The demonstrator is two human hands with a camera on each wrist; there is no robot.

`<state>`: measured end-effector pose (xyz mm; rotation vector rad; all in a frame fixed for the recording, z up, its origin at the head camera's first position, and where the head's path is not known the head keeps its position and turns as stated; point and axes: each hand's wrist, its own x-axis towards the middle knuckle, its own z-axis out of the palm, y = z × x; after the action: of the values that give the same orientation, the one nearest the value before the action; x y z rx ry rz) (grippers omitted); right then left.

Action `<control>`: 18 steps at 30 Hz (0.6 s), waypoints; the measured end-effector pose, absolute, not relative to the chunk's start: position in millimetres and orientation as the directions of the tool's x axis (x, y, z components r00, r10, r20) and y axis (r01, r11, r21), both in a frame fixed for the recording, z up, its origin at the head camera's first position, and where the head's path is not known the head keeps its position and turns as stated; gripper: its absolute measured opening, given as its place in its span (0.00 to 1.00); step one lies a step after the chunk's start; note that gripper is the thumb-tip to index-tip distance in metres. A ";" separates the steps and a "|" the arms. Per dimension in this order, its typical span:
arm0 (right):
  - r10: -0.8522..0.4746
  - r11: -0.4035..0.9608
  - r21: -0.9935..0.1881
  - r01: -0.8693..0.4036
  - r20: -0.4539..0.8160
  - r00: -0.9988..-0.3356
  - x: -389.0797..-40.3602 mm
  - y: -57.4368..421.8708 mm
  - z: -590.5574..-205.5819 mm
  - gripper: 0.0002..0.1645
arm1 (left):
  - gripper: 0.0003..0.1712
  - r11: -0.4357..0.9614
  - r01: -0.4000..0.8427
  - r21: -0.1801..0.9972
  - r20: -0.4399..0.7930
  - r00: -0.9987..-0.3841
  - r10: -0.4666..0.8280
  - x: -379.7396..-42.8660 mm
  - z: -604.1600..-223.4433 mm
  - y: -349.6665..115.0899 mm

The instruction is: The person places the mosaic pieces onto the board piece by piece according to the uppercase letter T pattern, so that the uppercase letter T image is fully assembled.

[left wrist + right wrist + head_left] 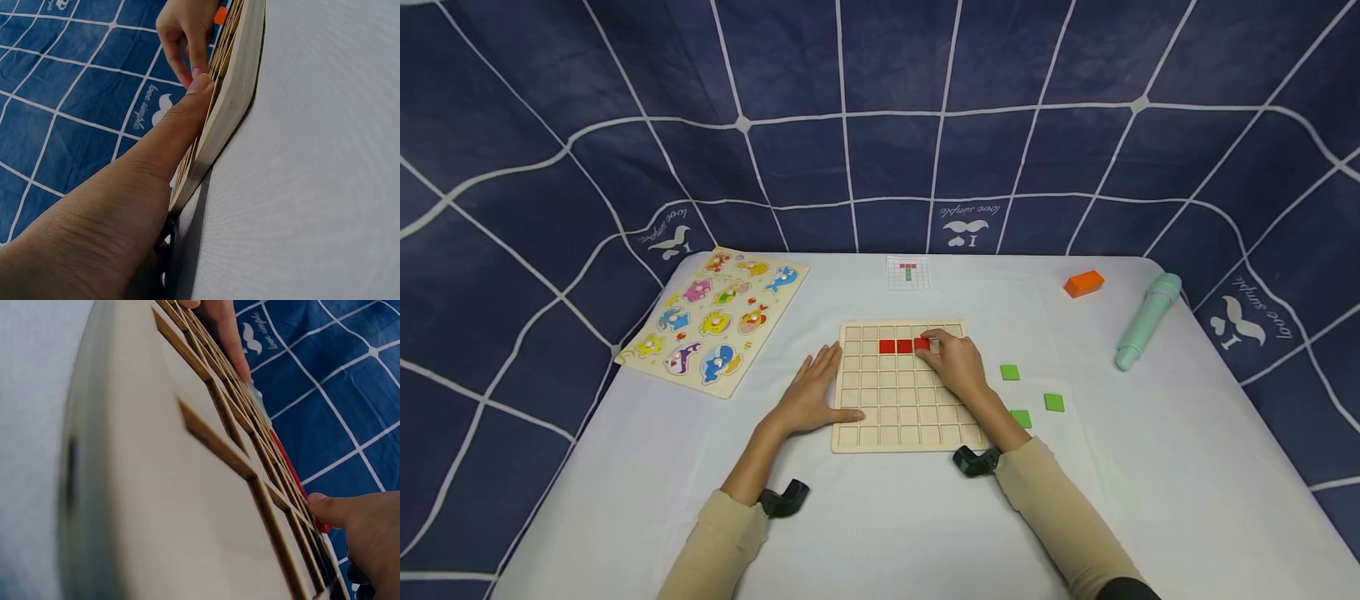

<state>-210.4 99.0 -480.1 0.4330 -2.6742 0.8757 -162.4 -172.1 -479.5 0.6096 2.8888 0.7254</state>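
A wooden grid board lies flat on the white cloth. Two red square tiles, a left one and a middle one, sit side by side in an upper row. To their right, my right hand pinches a third red tile between thumb and forefinger, at the neighbouring cell. My left hand rests along the board's left edge, fingers straight, its thumb lying on the surface near the lower left corner. In the right wrist view, the thumb touches red beside the grid ridges.
Green tiles lie right of the board, one partly behind the right forearm. A pattern card shows a red and green T. An animal puzzle board lies left; an orange block and a mint-green microphone-shaped object lie right.
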 end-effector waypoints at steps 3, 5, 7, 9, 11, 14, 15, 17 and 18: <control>-0.188 0.767 -0.526 -0.367 0.362 -0.913 -211.6 99.0 -481.7 0.20 | 0.72 0.805 0.357 0.474 0.003 -0.915 0.404 -161.9 -479.4 -171.9; -0.188 0.764 -0.531 -0.366 0.360 -0.914 -212.0 98.7 -482.1 0.20 | 0.72 0.802 0.360 0.476 0.010 -0.914 0.405 -161.4 -479.5 -172.2; -0.190 0.760 -0.536 -0.368 0.359 -0.914 -212.4 98.4 -482.5 0.20 | 0.72 0.800 0.362 0.479 0.016 -0.914 0.405 -161.1 -479.2 -172.2; -0.193 0.758 -0.536 -0.371 0.360 -0.913 -212.3 98.3 -482.4 0.21 | 0.72 0.798 0.367 0.478 0.021 -0.913 0.407 -161.1 -479.2 -172.3; -0.199 0.762 -0.527 -0.376 0.361 -0.911 -211.9 98.5 -481.8 0.22 | 0.72 0.800 0.369 0.473 0.021 -0.913 0.408 -161.2 -479.7 -172.4; -0.213 0.771 -0.510 -0.380 0.356 -0.910 -210.1 99.5 -479.9 0.24 | 0.72 0.800 0.372 0.470 0.023 -0.912 0.410 -161.3 -479.8 -172.6; -0.215 0.777 -0.504 -0.377 0.351 -0.911 -209.1 100.2 -478.9 0.24 | 0.71 0.799 0.373 0.472 0.024 -0.911 0.411 -161.4 -479.8 -172.5; -0.218 0.783 -0.500 -0.369 0.335 -0.917 -206.7 102.0 -476.8 0.23 | 0.71 0.795 0.373 0.478 0.027 -0.911 0.411 -161.3 -479.6 -172.4; -0.219 0.786 -0.501 -0.363 0.325 -0.920 -205.3 103.3 -475.5 0.22 | 0.71 0.793 0.375 0.480 0.029 -0.910 0.413 -161.3 -479.7 -172.4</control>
<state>-205.3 103.3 -475.5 0.4524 -2.7278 0.8393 -161.3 -172.4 -479.7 0.6386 2.9016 0.7514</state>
